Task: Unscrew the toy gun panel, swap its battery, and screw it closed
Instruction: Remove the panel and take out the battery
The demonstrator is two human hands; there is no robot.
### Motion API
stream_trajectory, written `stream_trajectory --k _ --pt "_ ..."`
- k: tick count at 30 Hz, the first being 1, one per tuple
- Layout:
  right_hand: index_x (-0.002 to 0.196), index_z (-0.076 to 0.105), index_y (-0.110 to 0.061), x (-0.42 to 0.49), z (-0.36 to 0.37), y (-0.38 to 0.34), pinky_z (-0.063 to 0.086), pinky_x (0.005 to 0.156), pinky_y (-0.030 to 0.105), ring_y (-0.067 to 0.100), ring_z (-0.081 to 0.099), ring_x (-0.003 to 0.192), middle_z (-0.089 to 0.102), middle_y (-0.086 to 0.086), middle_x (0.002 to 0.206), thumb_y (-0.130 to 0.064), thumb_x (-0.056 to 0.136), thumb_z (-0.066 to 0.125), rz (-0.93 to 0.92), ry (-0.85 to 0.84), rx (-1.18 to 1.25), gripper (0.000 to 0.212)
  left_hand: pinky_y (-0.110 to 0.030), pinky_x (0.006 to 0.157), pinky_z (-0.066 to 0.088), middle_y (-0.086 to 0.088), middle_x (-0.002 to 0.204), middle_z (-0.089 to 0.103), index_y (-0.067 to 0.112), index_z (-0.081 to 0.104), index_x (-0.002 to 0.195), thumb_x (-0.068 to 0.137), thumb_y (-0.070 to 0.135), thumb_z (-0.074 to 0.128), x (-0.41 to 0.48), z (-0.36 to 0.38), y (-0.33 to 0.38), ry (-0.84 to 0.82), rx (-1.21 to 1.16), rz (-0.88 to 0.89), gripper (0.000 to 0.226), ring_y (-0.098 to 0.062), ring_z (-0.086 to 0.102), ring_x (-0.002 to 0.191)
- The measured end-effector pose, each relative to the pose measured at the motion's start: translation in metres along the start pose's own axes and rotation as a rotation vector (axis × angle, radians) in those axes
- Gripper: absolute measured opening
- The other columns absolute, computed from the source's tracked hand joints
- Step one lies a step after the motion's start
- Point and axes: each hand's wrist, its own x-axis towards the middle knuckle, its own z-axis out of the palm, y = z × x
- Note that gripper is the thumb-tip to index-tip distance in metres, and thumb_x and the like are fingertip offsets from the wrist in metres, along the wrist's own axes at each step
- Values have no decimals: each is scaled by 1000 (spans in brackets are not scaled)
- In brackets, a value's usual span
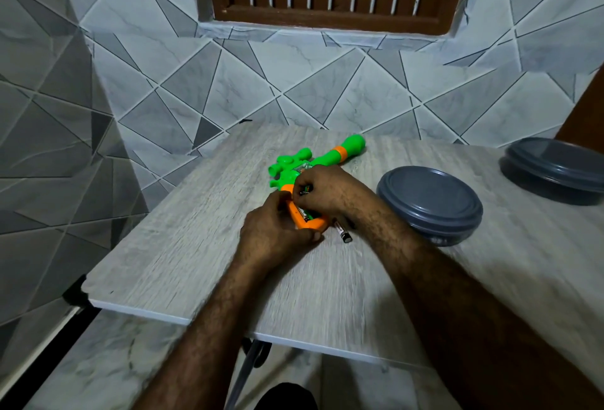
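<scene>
Toy gun (313,164): light, stiff plastic, on the tabletop (196,229) under both grips; likely best held by its orange handle.
Left grip (274,229): clasps that handle.
Right grip (327,190): pinches a small, probably slippery battery (304,190).
Loose battery (343,233): just right of the grips.
</scene>
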Motion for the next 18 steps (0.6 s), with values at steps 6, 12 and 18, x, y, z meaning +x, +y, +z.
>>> stream_trajectory --k 6,12,18 --pt "93 72 -24 2 2 -1 53 79 36 21 61 95 67 1 103 -29 85 61 -8 -8 -3 15 -25 91 42 6 132 61 31 47 138 60 43 88 1 0 1 -4 3 -10 89 -14 57 118" --pt "79 68 -20 3 0 -5 50 73 33 23 61 88 67 6 91 -27 86 57 16 -51 14 14 -31 97 46 6 132 60 31 46 139 58 45 88 1 -1 1 -6 14 -15 92 -16 56 120" --pt "100 69 -4 5 -4 13 39 57 26 19 55 74 57 3 80 -18 94 51 123 12 399 23 -22 90 42 7 130 62 31 49 137 58 41 90 -1 0 1 11 -30 -15 90 -6 55 105"
